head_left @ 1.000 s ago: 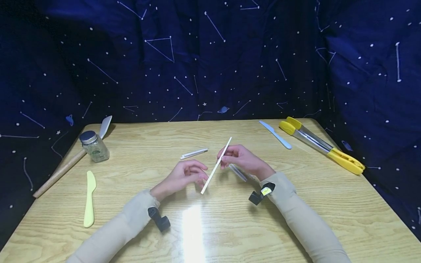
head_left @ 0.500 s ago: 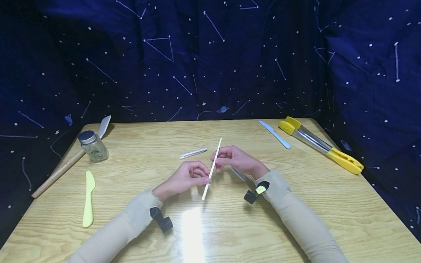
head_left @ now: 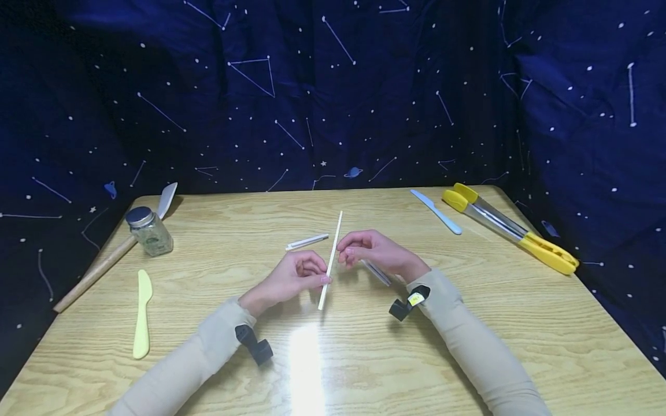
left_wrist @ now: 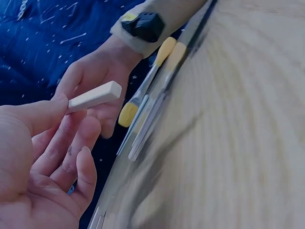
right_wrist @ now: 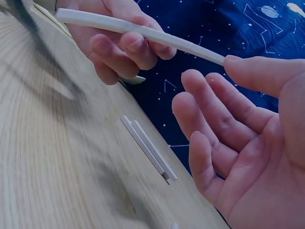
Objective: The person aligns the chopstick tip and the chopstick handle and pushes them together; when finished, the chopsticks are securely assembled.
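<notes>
My left hand (head_left: 291, 278) pinches a pale, slim, square-ended stick (head_left: 335, 238) between thumb and fingers, toward its near end. That end (left_wrist: 97, 97) juts out past the thumb in the left wrist view. Held above the table, the stick points away from me. Just right of it is my right hand (head_left: 378, 252), fingertips close beside the shaft. In the right wrist view the right thumb (right_wrist: 259, 71) overlaps the far part of the stick, while the other right fingers (right_wrist: 183, 107) are spread and loosely bent.
Slim white sticks (head_left: 307, 242) lie behind the hands, more (head_left: 377, 273) under the right hand. A yellow knife (head_left: 141, 318), glass jar (head_left: 152, 234) and wooden-handled spatula (head_left: 99, 274) are left. Rightward lie a blue knife (head_left: 437, 212) and yellow tongs (head_left: 510, 228).
The stick has shifted left and swung more upright in the head view. My left thumb and fingers have closed on it; the right hand, which held it, is now beside it.
</notes>
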The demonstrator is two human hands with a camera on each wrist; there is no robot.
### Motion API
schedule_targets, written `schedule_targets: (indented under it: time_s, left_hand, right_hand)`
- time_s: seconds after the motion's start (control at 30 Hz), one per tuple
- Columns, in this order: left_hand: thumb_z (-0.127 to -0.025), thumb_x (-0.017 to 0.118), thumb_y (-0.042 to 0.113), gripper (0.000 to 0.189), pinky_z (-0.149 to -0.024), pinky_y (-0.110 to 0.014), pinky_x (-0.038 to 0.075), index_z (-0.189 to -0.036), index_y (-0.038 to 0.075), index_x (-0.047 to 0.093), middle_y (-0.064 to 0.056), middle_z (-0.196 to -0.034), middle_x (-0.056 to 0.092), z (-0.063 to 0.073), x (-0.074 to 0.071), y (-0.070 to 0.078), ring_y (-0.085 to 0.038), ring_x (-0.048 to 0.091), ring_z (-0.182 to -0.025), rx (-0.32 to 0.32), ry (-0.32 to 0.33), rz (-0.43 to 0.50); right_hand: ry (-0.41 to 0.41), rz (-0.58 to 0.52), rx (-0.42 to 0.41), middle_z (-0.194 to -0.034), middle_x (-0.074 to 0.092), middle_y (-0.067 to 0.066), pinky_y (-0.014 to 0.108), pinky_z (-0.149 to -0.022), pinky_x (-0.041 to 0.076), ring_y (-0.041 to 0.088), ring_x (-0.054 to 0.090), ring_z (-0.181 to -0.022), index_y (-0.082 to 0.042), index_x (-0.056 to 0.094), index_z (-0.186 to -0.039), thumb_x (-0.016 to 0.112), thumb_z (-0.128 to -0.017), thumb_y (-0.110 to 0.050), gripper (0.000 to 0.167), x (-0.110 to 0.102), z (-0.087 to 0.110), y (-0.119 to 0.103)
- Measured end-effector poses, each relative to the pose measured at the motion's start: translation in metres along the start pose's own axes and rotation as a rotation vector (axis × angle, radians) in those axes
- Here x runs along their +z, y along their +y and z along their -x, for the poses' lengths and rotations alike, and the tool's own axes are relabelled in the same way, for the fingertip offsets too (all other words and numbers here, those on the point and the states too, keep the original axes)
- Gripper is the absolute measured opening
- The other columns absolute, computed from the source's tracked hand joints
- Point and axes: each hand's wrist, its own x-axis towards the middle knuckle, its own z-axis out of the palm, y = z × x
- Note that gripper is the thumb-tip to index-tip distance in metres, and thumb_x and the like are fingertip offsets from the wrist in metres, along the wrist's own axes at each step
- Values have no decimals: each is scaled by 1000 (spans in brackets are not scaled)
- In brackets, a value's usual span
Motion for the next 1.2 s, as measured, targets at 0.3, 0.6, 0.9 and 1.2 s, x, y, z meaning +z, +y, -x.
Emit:
schedule_targets:
  time_s: [0.3, 0.6, 0.9, 1.2]
  left_hand:
    - [-86, 68, 4, 19, -80, -41, 58, -100, -5, 58, -6, -86, 69, 7, -36, 3, -11, 67, -76, -97, 145, -77]
    - [-89, 66, 6, 18, -72, -28, 56, -101, -5, 57, -5, -86, 70, 25, -73, 6, -9, 65, -73, -105, 257, -173]
    - [-90, 64, 4, 24, -71, -23, 56, -105, -12, 55, -16, -93, 70, 34, -95, 6, -5, 64, -74, -93, 341, -222]
    - [-90, 64, 3, 23, -66, -22, 55, -105, -13, 56, -9, -89, 72, 40, -110, 8, -4, 62, -67, -98, 388, -255]
  right_hand:
    - [56, 28, 79, -95, 67, 4, 28, -82, 53, 17, 62, -83, 17, 46, -120, 51, -97, -13, 38, -6, 8, -3]
    - [152, 146, 120, -97, 66, 7, 32, -84, 51, 33, 62, -89, 11, 50, -122, 50, -100, -19, 37, -17, 17, -2]
    - [200, 173, 138, -98, 65, 13, 39, -85, 54, 34, 63, -88, 12, 50, -121, 49, -101, -15, 34, -23, 20, 1]
    - [245, 251, 179, -101, 64, 23, 33, -76, 51, 24, 61, -82, 11, 52, -119, 50, -100, -12, 30, -29, 24, 1]
